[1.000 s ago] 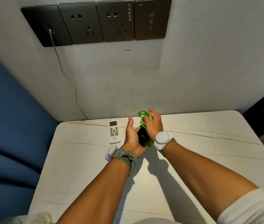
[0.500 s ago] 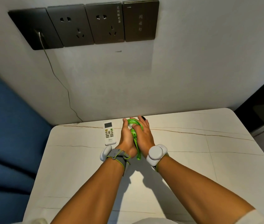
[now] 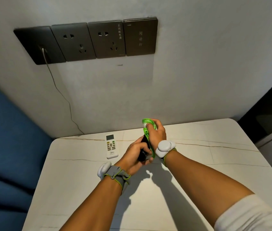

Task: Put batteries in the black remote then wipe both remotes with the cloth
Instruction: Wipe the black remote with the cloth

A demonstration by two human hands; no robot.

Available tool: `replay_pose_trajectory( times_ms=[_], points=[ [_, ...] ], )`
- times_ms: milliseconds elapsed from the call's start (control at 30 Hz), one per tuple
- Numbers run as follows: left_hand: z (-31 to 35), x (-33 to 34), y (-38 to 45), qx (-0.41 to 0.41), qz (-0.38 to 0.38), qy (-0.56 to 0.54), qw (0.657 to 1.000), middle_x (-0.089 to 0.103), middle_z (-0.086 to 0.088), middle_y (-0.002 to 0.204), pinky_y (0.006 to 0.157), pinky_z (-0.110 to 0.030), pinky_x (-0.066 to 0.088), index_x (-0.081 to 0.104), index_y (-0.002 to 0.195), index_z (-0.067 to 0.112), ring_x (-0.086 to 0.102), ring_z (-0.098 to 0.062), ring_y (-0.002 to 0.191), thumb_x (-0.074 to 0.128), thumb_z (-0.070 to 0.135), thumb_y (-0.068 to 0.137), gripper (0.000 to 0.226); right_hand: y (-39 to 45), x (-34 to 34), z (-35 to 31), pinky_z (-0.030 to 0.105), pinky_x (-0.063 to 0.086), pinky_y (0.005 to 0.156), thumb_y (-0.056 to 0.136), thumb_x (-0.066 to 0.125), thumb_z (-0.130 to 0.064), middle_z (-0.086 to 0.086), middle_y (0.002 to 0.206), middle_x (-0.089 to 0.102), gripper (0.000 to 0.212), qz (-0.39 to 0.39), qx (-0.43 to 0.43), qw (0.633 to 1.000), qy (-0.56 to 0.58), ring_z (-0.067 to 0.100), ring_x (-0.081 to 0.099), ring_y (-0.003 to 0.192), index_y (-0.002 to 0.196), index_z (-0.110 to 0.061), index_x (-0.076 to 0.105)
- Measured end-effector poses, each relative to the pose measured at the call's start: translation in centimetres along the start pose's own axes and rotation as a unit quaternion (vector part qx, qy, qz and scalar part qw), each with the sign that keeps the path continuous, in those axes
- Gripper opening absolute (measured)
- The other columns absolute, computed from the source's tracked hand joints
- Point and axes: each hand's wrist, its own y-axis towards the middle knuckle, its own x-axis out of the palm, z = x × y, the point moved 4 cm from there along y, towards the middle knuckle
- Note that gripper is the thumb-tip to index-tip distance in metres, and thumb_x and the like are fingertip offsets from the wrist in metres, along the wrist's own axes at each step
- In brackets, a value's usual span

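Left hand [image 3: 134,155] grips black remote [image 3: 143,151] above table [image 3: 82,189], fingers curled round it. Right hand [image 3: 156,133] clutches green cloth [image 3: 147,129] against remote's far end. White remote [image 3: 111,145] lies flat, left of hands.

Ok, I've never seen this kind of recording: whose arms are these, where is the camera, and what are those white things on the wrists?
There is no machine here. The one camera sits on a person's head and looks down at their own arms. The left hand grips the black remote. The right hand holds a green cloth against it, apparently wiping. A white remote lies face up on the marble-look table, left of the hands. The white pods are strapped to both wrists; their purpose is not visible. Sockets are on the wall.
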Motion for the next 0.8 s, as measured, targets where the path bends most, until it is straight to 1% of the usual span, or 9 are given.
replay_pose_trajectory(
  times_ms=[133,200,333,433,500,567,633,733,800],
  points=[
    [0.5,-0.1,-0.1,0.001,0.010,-0.039,0.999,0.042,-0.001,0.060,0.034,-0.013,0.021,0.057,0.087,0.015,0.040,-0.011,0.042,0.044,0.019,0.083,0.013,-0.4,-0.1,0.2,0.032,0.047,0.076,0.088,0.055,-0.022,0.016,0.106,0.067,0.016,0.006,0.008,1.000,0.008,0.028,0.059,0.088,0.100,-0.018,0.066],
    [0.7,-0.3,0.0,0.002,0.030,-0.053,0.998,0.039,0.000,0.058,0.033,-0.012,0.019,0.060,0.085,0.017,0.036,-0.011,0.038,0.043,0.042,0.091,0.031,-0.7,0.0,0.1,0.030,0.046,0.076,0.088,0.055,-0.020,0.013,0.112,0.065,0.015,0.000,0.002,1.000,0.013,0.024,0.059,0.089,0.096,-0.019,0.067],
    [0.7,-0.4,0.5,0.005,0.058,-0.056,0.997,0.045,-0.002,0.057,0.032,-0.012,0.020,0.067,0.104,0.018,0.037,-0.012,0.036,0.029,0.063,0.095,0.059,-1.7,0.1,-0.1,0.027,0.041,0.097,0.089,0.052,-0.012,-0.005,0.144,0.048,0.018,-0.026,-0.025,0.999,-0.009,0.016,0.051,0.124,0.096,-0.016,0.068],
    [0.5,-0.7,1.0,0.000,0.117,-0.067,0.991,0.055,-0.002,0.053,0.034,-0.014,0.022,0.069,0.097,0.018,0.042,-0.013,0.037,0.025,0.068,0.093,0.067,-3.0,0.4,-0.1,0.023,0.039,0.090,0.088,0.048,-0.007,-0.011,0.154,0.035,0.022,-0.069,-0.045,0.997,0.013,0.015,0.046,0.131,0.082,-0.016,0.068],
    [0.3,-0.7,1.1,-0.005,0.135,-0.122,0.983,0.069,-0.004,0.065,0.039,-0.019,0.032,0.070,0.099,0.016,0.058,-0.017,0.051,0.027,0.069,0.091,0.068,-4.1,0.7,0.0,0.024,0.042,0.087,0.088,0.047,-0.004,-0.012,0.157,0.030,0.025,-0.087,-0.055,0.994,0.020,0.017,0.045,0.134,0.072,-0.017,0.062],
    [0.2,-0.4,1.2,0.000,0.111,-0.231,0.967,0.074,-0.009,0.103,0.062,-0.027,0.048,0.066,0.114,0.009,0.068,-0.022,0.085,0.032,0.068,0.090,0.072,-5.0,1.0,0.6,0.038,0.043,0.100,0.088,0.047,-0.001,-0.012,0.160,0.025,0.030,-0.110,-0.057,0.992,0.028,0.022,0.041,0.139,0.064,-0.018,0.054],
    [0.1,-0.2,1.0,0.011,0.107,-0.275,0.955,0.066,-0.011,0.127,0.087,-0.030,0.049,0.061,0.123,0.005,0.064,-0.025,0.107,0.034,0.068,0.090,0.076,-5.6,1.2,1.2,0.050,0.035,0.111,0.088,0.048,-0.001,-0.014,0.161,0.019,0.027,-0.128,-0.059,0.990,0.029,0.023,0.033,0.144,0.066,-0.017,0.054],
    [-0.1,-0.3,0.7,0.031,0.145,-0.239,0.960,0.065,-0.018,0.126,0.104,-0.038,0.045,0.061,0.125,0.004,0.061,-0.031,0.117,0.031,0.071,0.089,0.082,-5.5,1.0,1.3,0.048,0.035,0.112,0.089,0.053,-0.008,-0.015,0.163,0.011,0.019,-0.130,-0.064,0.989,-0.009,0.020,0.029,0.146,0.074,-0.017,0.061],
    [-0.3,-0.4,0.4,0.035,0.158,-0.191,0.968,0.069,-0.017,0.118,0.089,-0.036,0.053,0.065,0.120,0.007,0.065,-0.030,0.109,0.027,0.072,0.090,0.081,-5.1,1.0,1.1,0.037,0.045,0.102,0.089,0.056,-0.012,-0.015,0.163,0.010,0.015,-0.120,-0.063,0.991,-0.019,0.017,0.042,0.137,0.079,-0.017,0.066]
  ],
)
